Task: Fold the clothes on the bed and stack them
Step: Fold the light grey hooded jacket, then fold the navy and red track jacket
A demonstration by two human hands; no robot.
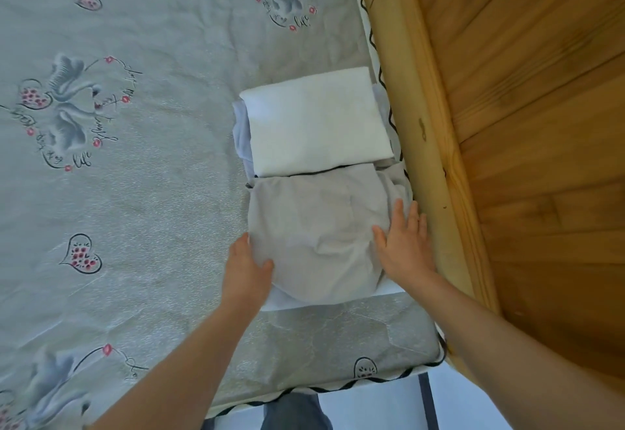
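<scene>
Both bare forearms reach forward from the bottom of the view, the left one rising from the lower left, the right one from the lower right edge. The left hand [245, 269] is seen from the back, its thumb curled over towards the right and its fingers tucked under out of sight. The right hand [404, 243] lies palm down, fingers straight and slightly spread, pointing away from the body.

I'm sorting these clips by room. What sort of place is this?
Most likely a bedroom: a printed bedsheet covers a bed with a wooden frame, and two hands work on folded clothes by a wooden floor.
</scene>
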